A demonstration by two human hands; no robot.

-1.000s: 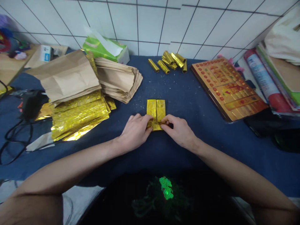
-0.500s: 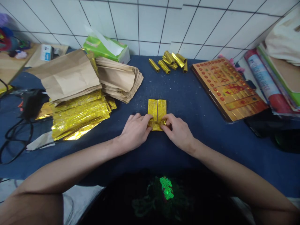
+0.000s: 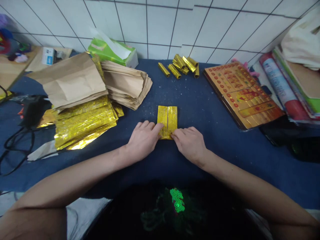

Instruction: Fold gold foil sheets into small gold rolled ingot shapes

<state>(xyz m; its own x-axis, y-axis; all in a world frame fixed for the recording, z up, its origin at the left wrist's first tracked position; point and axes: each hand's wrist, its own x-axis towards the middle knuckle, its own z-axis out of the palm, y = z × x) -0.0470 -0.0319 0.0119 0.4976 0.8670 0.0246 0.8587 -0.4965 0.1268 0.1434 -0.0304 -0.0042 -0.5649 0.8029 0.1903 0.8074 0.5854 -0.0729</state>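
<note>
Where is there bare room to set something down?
The blue surface is nearly bare between the gold rolls, folded gold paper and patterned pack, and between that pack and the right forearm. Brown sheets and gold sheets crowd the left.

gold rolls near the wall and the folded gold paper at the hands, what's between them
In the head view, just speckled blue tabletop lies between the gold rolls and the folded gold paper.
</note>
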